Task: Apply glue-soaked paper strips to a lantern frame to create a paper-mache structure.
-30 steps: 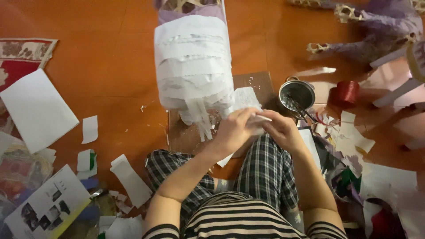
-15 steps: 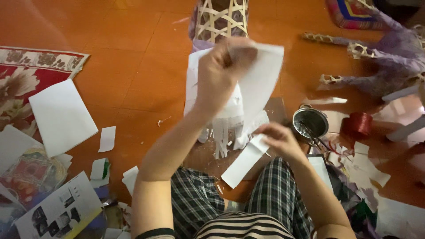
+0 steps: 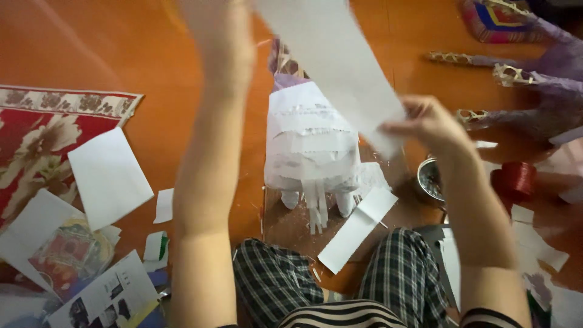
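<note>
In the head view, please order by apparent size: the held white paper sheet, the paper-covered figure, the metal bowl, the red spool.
1. paper-covered figure and held white sheet look alike; the sheet is nearer the camera.
2. metal bowl and red spool look alike.

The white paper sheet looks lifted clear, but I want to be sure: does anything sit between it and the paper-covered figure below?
Nothing visible: both hands hold the white paper sheet above the paper-covered figure.

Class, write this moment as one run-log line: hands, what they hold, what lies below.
left hand: raised, gripping white paper sheet | right hand: pinching its lower edge | below: paper-covered figure on orange floor
</note>
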